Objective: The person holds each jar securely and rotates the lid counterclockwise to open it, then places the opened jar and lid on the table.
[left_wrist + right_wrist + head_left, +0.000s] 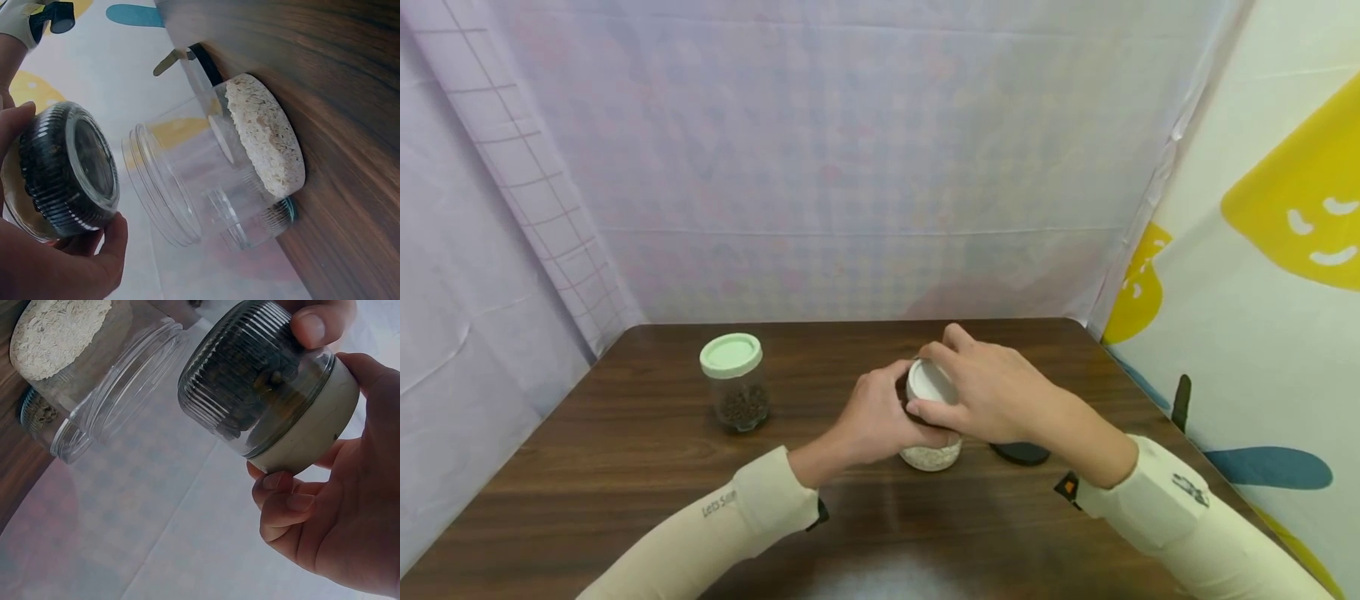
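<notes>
My left hand [876,417] grips a small ribbed glass jar [69,169] filled with something dark. On top of that jar is a white lid [931,382], which my right hand [992,387] holds round its rim with thumb and fingers. In the right wrist view the lid [312,431] sits against the glass. Just below the held jar stands a wide clear jar [169,162] with no lid on it, partly filled with pale flakes [265,137]. My hands hide much of this jar in the head view.
On the left of the brown wooden table [625,467] stands a glass jar [741,404] of dark bits under a pale green lid [732,357]. A flat black disc [1021,452] lies beneath my right wrist. Fabric sheets [865,167] hang behind the table.
</notes>
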Available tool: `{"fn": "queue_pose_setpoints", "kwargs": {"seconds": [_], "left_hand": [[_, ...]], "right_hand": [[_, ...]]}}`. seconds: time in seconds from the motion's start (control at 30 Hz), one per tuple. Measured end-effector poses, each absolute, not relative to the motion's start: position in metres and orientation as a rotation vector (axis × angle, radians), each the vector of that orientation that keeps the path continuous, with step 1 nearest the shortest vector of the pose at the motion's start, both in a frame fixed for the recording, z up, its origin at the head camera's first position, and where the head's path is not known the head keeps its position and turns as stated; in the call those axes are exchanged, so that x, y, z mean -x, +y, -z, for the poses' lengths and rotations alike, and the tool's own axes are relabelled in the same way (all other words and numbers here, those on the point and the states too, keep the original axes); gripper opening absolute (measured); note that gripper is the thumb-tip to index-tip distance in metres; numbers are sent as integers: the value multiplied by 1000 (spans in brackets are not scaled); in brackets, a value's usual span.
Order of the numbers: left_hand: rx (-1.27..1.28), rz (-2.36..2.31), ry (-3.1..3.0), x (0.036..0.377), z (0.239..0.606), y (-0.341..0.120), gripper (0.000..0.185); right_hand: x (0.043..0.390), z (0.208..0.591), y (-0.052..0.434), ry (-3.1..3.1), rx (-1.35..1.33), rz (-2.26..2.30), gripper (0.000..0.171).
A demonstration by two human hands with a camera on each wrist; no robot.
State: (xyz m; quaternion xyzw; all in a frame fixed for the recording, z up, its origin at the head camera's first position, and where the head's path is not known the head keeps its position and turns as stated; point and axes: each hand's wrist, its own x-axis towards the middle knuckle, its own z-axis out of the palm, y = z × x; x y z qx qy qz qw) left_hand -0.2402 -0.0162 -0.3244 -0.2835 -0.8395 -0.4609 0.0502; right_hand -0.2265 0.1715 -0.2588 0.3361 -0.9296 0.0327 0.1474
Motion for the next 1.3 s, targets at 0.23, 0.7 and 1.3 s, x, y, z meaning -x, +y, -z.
{"fn": "queue_pose_setpoints", "kwargs": {"seconds": [0.23, 0.7, 1.3], "left_hand": [[900, 1391, -2569, 243, 326, -16, 74], [1043, 1505, -2544, 248, 334, -21, 78], [1064, 1556, -2501, 249, 335, -20, 72]], "right_hand": [[227, 260, 174, -2653, -998, -60, 56], [227, 262, 179, -2636, -1152, -113, 47], [222, 245, 188, -2608, -1358, -255, 60]]}}
